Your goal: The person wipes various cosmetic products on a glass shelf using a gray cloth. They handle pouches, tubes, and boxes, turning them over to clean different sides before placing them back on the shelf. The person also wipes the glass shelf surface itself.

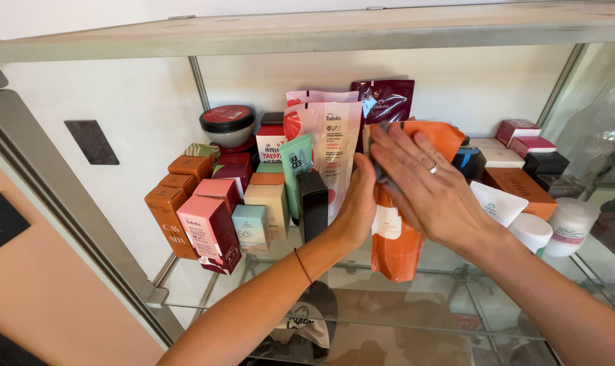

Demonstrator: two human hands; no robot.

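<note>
— Two hands meet on one thing in the head view, don't they?

— Yes. Both are on the tall orange soft refill pouch (pixel 397 247) standing upright on the glass shelf (pixel 206 288). The left hand (pixel 357 207) comes from below and grips the pouch's left edge, fingers wrapped behind it and out of sight. The right hand (pixel 426 186) lies flat across the pouch's upper front, fingers spread, a ring on one finger.

— So the pouch sits between them?

— Between the left palm and the right palm, touching both; its lower half shows under the right wrist.

— What stands about it?

— Just left of the left hand, a pale pink-and-white standing pouch (pixel 334 146) and a black upright box (pixel 313 203). Behind, a dark maroon foil pouch (pixel 387 100). Farther left, a pink carton with a maroon side (pixel 209 234) and a row of orange-brown cartons (pixel 168 217). A round jar with a red lid (pixel 227 124) stands at the back.

— And on the right?

— A white tube (pixel 501 203) just beside the right wrist, a white round jar (pixel 570 227) and a long orange-brown box (pixel 518 190) near it.
</note>
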